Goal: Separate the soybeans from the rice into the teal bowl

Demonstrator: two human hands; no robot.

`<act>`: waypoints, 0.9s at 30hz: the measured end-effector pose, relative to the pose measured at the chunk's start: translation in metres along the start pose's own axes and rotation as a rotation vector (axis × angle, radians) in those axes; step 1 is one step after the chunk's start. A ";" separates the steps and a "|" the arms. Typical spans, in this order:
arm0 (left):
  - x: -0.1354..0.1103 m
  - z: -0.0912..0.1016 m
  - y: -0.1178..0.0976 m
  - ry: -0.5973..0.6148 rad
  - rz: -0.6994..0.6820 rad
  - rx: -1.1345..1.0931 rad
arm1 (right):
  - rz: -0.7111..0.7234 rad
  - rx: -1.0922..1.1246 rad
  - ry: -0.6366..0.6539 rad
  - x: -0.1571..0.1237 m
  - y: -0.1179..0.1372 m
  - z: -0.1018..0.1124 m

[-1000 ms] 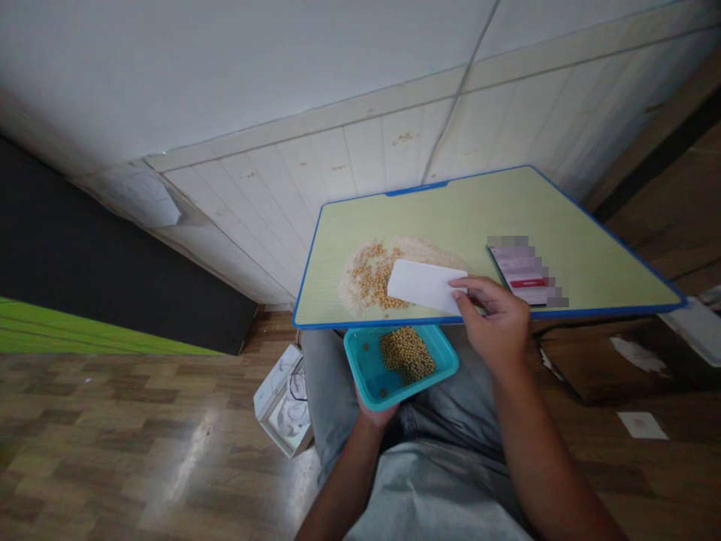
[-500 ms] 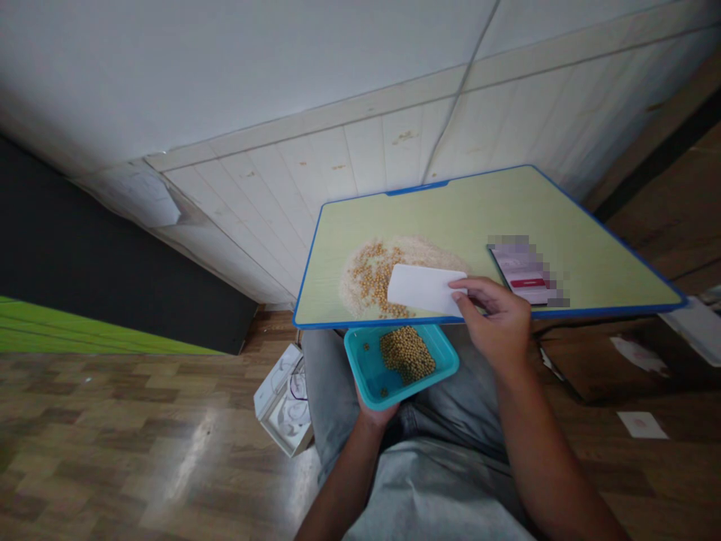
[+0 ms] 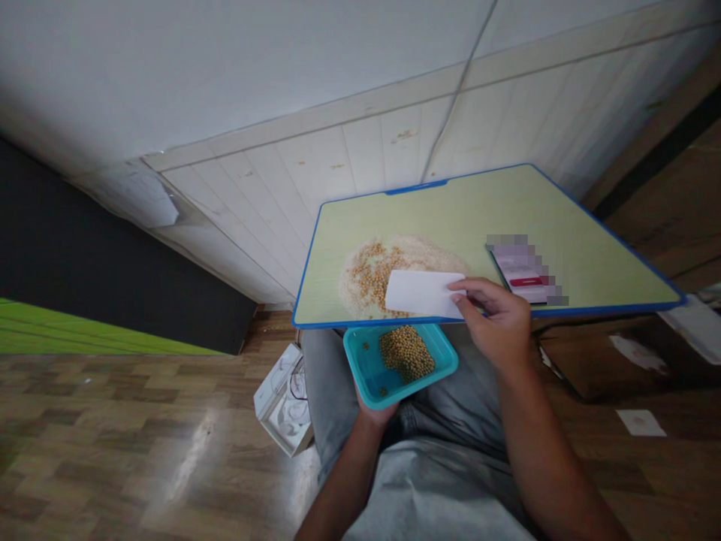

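My right hand (image 3: 491,315) pinches the right end of a white card (image 3: 423,293) between thumb and fingers. The card's left part lies over the near side of a spread of soybeans (image 3: 369,274) and rice (image 3: 423,252) on the table, hiding some of them. Below the table's front edge, my left hand (image 3: 378,412) supports a turquoise plastic tub (image 3: 360,387) from underneath; its fingers are mostly hidden by the tub. More soybeans (image 3: 408,353) sit in a heap inside, with a few loose ones at the tub's left side.
The small table (image 3: 473,203) has a blue rim and stands by the wall. On its right lies a phone-like flat thing (image 3: 523,274), partly pixelated. An open white box (image 3: 285,409) rests on the floor at left; a brown carton (image 3: 602,364) stands at right under the table.
My right hand has tilted the card and drawn its left end slightly toward the table's front edge. The tub and my left hand have stayed in place.
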State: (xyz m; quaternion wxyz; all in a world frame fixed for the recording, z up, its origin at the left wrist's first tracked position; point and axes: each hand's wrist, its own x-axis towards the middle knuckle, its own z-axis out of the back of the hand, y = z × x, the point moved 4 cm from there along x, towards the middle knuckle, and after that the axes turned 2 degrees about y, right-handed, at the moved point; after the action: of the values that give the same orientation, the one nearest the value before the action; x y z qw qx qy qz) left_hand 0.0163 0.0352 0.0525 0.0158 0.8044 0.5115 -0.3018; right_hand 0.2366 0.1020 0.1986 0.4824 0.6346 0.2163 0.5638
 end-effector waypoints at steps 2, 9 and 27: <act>0.000 -0.001 0.000 -0.008 0.004 0.002 | 0.002 0.006 -0.005 0.000 0.000 0.000; -0.002 0.001 -0.001 -0.057 0.003 0.043 | 0.020 -0.004 -0.011 0.000 0.001 0.004; -0.002 0.009 0.001 0.033 0.012 0.065 | 0.009 0.006 -0.097 -0.001 -0.003 0.007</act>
State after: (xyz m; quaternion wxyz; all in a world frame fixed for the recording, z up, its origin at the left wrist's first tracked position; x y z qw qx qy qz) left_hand 0.0120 0.0302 0.0459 -0.0170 0.8125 0.4966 -0.3049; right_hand 0.2434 0.1003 0.1960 0.4878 0.6636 0.1913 0.5340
